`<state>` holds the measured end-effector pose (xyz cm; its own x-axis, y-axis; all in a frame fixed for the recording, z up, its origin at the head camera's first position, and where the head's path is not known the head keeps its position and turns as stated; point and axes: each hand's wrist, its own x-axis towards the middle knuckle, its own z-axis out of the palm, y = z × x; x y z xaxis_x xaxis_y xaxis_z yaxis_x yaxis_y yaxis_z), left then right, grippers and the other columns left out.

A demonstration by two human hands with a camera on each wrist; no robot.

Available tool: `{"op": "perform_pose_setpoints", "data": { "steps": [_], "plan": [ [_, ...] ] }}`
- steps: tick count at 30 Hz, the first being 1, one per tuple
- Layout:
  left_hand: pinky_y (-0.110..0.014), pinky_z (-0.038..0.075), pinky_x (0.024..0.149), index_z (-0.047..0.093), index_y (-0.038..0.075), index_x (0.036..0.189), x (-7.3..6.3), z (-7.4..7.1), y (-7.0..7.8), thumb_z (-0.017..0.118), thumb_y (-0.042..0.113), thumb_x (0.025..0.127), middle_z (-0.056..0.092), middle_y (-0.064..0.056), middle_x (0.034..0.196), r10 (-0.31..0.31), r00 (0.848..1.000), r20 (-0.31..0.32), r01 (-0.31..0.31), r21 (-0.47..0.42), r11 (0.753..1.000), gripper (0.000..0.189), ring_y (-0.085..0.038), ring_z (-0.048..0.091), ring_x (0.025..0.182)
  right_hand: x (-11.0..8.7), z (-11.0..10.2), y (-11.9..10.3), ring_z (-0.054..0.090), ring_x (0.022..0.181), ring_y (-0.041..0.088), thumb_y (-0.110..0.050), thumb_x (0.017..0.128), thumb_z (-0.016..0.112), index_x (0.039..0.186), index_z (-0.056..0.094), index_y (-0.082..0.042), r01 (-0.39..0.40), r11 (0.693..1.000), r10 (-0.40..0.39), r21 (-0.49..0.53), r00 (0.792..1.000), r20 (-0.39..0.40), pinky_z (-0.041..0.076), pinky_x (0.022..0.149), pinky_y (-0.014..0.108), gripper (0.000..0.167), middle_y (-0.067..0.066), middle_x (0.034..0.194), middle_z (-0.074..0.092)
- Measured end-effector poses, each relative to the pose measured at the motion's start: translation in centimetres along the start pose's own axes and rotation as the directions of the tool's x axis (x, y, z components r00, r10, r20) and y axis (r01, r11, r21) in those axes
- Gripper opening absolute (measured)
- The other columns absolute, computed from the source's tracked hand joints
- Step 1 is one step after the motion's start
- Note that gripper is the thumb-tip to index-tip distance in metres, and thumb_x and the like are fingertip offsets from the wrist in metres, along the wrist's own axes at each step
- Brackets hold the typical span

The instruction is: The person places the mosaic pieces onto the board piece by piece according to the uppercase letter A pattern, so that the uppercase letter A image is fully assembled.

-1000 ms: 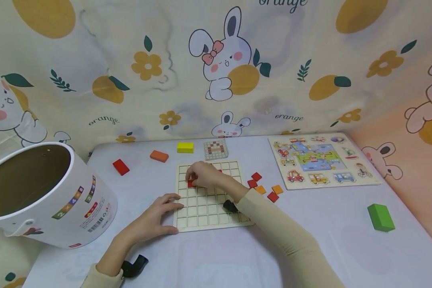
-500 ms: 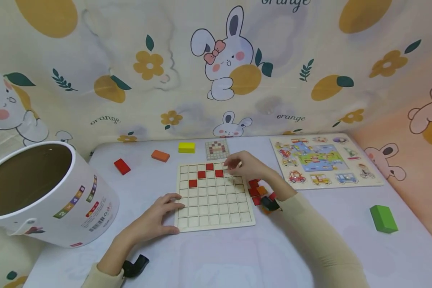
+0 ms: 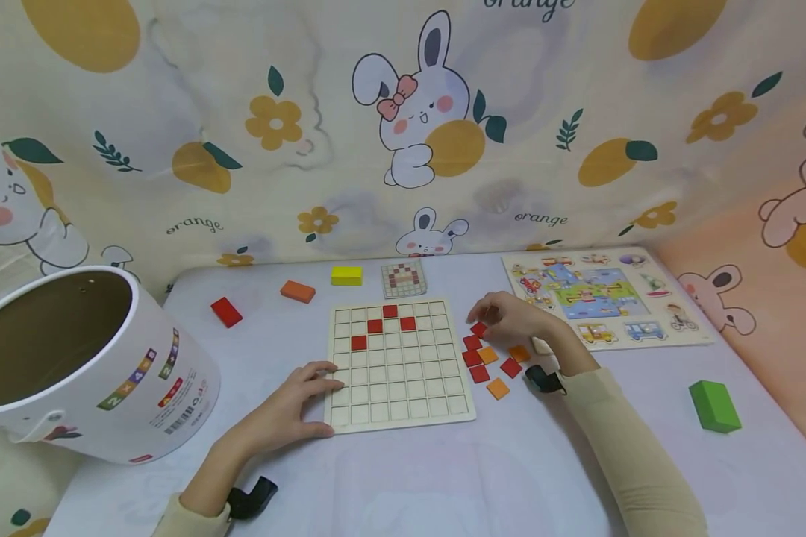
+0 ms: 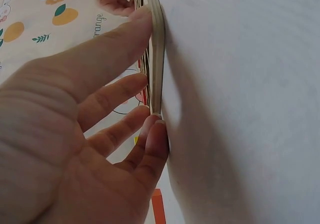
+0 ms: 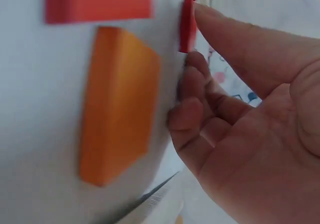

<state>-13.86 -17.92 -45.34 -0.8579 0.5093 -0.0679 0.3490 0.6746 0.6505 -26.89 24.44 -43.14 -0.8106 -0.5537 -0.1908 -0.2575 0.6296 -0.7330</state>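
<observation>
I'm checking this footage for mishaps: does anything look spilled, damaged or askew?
Nothing looks spilled or damaged. Mildly untidy: the loose red tiles and orange tiles near the right hand, lying at mixed angles beside the board, whereas the four red squares on it sit in line with its grid.

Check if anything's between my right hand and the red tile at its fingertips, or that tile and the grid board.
Nothing visible: the red tile is at your right hand, with only white table between it and the grid board. Other tiles lie nearer you.
</observation>
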Motion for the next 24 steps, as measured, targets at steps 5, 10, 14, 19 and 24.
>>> {"op": "perform_pose_setpoints", "data": {
  "steps": [5,10,14,19,24],
  "plan": [
    [-0.055,0.036,0.110,0.062,0.015,0.134,0.0,0.0,0.0,0.087,0.027,0.077,0.040,-0.007,0.151,-0.006,1.000,0.007,0.006,-0.007,1.000,0.064,-0.033,0.034,0.140,0.3,0.3,0.1,0.051,0.093,0.026,0.004,0.085,0.071,0.102,0.069,-0.004,-0.038,0.999,0.038,-0.037,0.999,-0.022,0.047,0.083,0.036,0.019,0.009,0.097,0.059],
    [-0.055,0.036,0.110,0.062,0.015,0.135,0.0,0.0,0.0,0.087,0.027,0.077,0.039,-0.007,0.152,-0.006,1.000,0.015,0.006,-0.008,1.000,0.064,-0.033,0.034,0.140,0.5,0.1,-0.3,0.054,0.085,0.024,0.004,0.084,0.072,0.093,0.067,-0.005,-0.026,0.999,0.025,-0.046,0.999,-0.026,0.048,0.077,0.034,0.013,0.006,0.087,0.061],
    [-0.054,0.036,0.110,0.061,0.015,0.135,0.0,-0.1,0.1,0.087,0.026,0.077,0.039,-0.007,0.152,-0.012,1.000,0.019,0.013,-0.009,1.000,0.065,-0.032,0.034,0.140,1.3,0.0,-1.2,0.056,0.074,0.023,0.004,0.087,0.070,0.099,0.066,0.002,0.080,0.996,-0.078,0.033,0.996,-0.033,0.050,0.068,0.030,0.014,0.007,0.081,0.062],
    [-0.054,0.037,0.110,0.062,0.015,0.135,0.0,0.0,-0.1,0.087,0.027,0.077,0.039,-0.007,0.152,-0.002,1.000,0.015,0.003,-0.008,1.000,0.064,-0.033,0.034,0.140,3.2,1.4,-4.0,0.058,0.065,0.024,0.005,0.091,0.064,0.106,0.067,0.006,0.163,0.978,-0.164,0.127,0.986,-0.006,0.054,0.062,0.035,0.015,0.010,0.081,0.063],
    [-0.056,0.036,0.110,0.062,0.015,0.134,0.0,0.1,-0.2,0.087,0.029,0.077,0.040,-0.007,0.152,0.007,1.000,0.011,-0.007,-0.013,1.000,0.064,-0.033,0.034,0.141,5.6,4.1,-7.8,0.061,0.070,0.025,0.008,0.092,0.061,0.108,0.068,0.005,0.198,0.968,-0.212,0.153,0.974,0.080,0.057,0.067,0.041,0.017,0.011,0.088,0.062]
  ]
}}
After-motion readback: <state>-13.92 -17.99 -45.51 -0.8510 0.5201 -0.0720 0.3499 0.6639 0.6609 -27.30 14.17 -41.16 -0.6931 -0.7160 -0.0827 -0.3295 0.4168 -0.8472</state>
